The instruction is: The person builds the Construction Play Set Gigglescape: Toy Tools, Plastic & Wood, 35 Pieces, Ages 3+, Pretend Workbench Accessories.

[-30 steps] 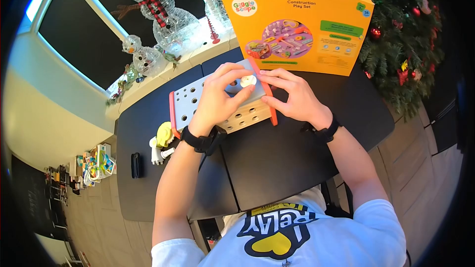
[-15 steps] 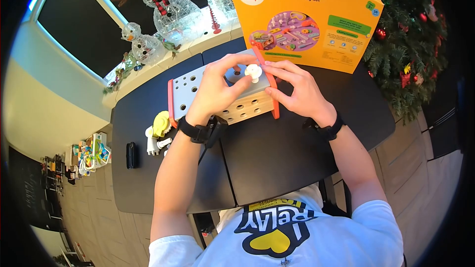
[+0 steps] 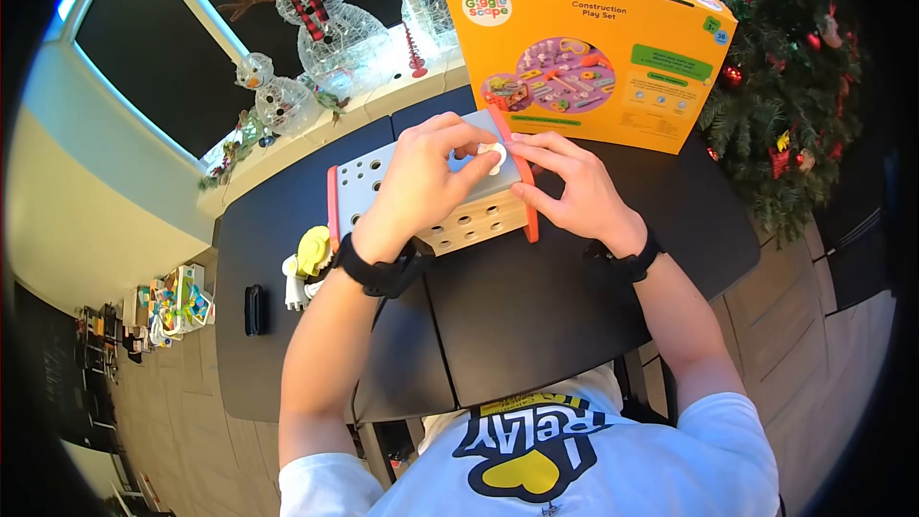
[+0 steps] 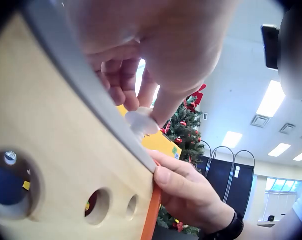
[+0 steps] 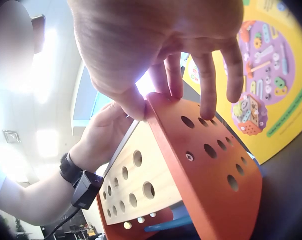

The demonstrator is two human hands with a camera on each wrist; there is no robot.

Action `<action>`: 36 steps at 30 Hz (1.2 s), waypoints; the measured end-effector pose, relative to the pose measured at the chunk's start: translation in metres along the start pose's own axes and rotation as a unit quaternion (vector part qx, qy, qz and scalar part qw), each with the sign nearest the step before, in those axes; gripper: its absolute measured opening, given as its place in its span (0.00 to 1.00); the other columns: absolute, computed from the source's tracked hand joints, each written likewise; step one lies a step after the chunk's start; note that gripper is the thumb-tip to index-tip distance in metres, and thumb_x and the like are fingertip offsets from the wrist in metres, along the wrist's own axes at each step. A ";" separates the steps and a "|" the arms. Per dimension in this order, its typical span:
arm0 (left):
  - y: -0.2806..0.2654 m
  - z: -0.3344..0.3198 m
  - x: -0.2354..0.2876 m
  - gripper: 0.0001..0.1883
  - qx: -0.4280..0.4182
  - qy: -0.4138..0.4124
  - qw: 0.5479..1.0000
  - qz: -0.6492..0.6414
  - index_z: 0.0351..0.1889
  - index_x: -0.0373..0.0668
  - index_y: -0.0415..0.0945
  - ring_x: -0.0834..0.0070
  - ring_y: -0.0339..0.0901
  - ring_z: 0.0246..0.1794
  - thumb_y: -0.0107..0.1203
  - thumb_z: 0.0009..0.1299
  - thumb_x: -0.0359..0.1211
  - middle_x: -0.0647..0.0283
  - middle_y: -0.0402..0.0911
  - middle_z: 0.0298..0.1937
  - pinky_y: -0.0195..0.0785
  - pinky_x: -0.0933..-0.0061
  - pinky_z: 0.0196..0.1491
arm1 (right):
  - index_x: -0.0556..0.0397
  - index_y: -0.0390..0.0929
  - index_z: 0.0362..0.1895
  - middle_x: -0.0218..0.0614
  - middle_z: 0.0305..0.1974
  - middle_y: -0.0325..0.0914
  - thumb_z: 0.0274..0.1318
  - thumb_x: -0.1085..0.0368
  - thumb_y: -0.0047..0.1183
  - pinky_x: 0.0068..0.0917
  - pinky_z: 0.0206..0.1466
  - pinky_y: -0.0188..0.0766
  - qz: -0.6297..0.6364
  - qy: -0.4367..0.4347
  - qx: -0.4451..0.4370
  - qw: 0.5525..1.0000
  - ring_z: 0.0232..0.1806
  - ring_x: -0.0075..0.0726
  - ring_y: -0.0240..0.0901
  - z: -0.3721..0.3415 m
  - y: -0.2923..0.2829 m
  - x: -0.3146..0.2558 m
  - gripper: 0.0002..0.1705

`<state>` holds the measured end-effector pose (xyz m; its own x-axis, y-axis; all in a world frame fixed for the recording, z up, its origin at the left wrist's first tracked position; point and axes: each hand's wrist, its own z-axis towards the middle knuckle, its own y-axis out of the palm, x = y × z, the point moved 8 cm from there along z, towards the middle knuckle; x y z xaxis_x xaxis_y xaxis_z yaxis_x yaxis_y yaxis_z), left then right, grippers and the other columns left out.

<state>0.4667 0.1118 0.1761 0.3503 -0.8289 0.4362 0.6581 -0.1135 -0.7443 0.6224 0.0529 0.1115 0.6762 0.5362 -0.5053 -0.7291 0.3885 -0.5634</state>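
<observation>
Left fingers curl and pinch a white knob at the box's right end, near the bench's far edge; right hand's extended fingers steady its red side

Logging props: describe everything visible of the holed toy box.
The toy box has a grey top, a pale side that looks wooden, and red ends; round holes pierce top, side and right end, where a screw shows. It stands on the table. The right hand touches that end; the left hand pinches a white piece at the top.
</observation>
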 end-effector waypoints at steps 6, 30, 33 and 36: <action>-0.008 0.014 0.013 0.08 -0.088 0.018 0.996 0.026 0.42 0.41 0.88 0.66 0.84 0.33 0.68 0.69 0.34 0.57 0.87 0.37 0.75 0.67 0.38 | 0.48 0.83 0.62 0.37 0.59 0.82 0.60 0.54 0.68 0.38 0.58 0.80 -0.001 0.003 -0.005 1.000 0.57 0.49 0.82 0.000 0.000 -0.001 0.27; 0.013 0.040 0.033 0.12 -0.251 -0.069 0.937 0.231 0.40 0.38 0.88 0.52 0.85 0.40 0.65 0.68 0.38 0.47 0.87 0.37 0.77 0.56 0.45 | 0.43 0.83 0.62 0.31 0.58 0.82 0.59 0.52 0.68 0.39 0.53 0.82 0.007 0.026 0.006 1.000 0.52 0.47 0.83 -0.003 -0.002 0.001 0.27; 0.011 0.036 0.032 0.12 -0.166 0.097 0.971 0.142 0.38 0.38 0.89 0.54 0.86 0.34 0.66 0.68 0.38 0.50 0.86 0.31 0.78 0.58 0.41 | 0.42 0.83 0.62 0.30 0.57 0.83 0.59 0.52 0.68 0.39 0.53 0.81 0.007 0.037 0.005 0.999 0.53 0.47 0.83 -0.002 -0.003 0.000 0.27; 0.000 0.036 0.035 0.11 -0.135 0.035 0.984 0.111 0.38 0.38 0.89 0.57 0.86 0.31 0.68 0.66 0.37 0.53 0.86 0.30 0.78 0.60 0.40 | 0.42 0.83 0.62 0.29 0.57 0.83 0.59 0.53 0.68 0.39 0.54 0.81 0.008 0.043 0.013 0.999 0.53 0.48 0.83 -0.003 -0.001 0.000 0.27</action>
<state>0.5029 0.1021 0.2092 0.4119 -0.8848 0.2180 0.3654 -0.0588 -0.9290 0.6231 0.0501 0.1097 0.6704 0.4759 -0.5693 -0.7415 0.4012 -0.5378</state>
